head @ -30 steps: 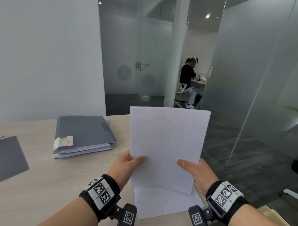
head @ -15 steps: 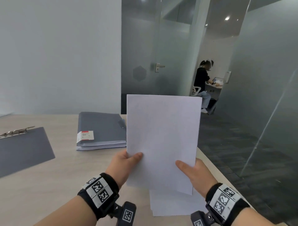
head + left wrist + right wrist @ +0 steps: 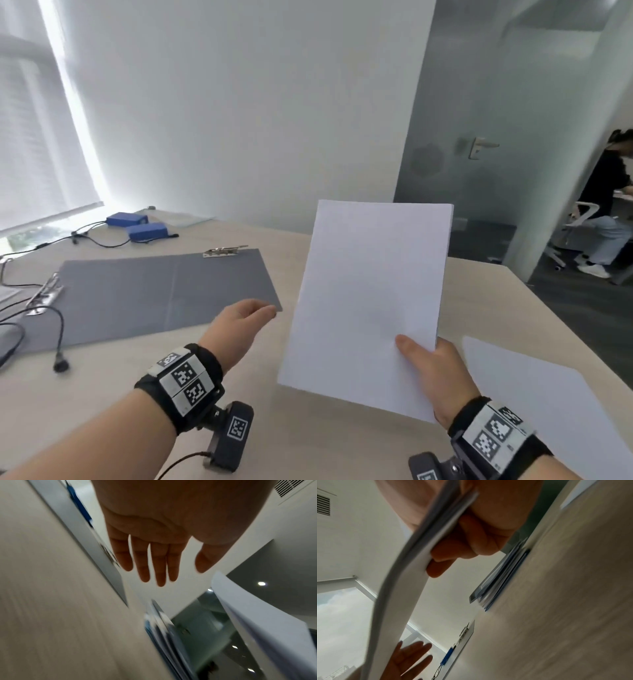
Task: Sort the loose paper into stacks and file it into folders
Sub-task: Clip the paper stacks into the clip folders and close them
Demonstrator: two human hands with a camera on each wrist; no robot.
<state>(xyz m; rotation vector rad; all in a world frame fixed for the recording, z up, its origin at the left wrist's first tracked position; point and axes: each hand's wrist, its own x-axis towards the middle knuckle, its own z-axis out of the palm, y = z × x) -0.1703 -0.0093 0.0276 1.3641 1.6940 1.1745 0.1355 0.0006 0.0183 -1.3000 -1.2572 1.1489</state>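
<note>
head view: right hand [image 3: 432, 371] pinching upright paper stack [image 3: 368, 301], left hand [image 3: 236, 329] empty, fingers straight, above open grey folder [image 3: 147, 291]

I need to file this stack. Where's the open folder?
Head view: the open folder lies flat on the table's left, just beyond the left hand.

matt white paper stack [image 3: 370, 301], matt grey folder [image 3: 154, 291] with shiny metal clip [image 3: 224, 251], pale wood-grain table [image 3: 102, 394].

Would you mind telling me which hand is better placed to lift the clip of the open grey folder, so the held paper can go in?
Probably the left hand: open, empty, above the open grey folder. The right hand grips the paper stack.
</note>
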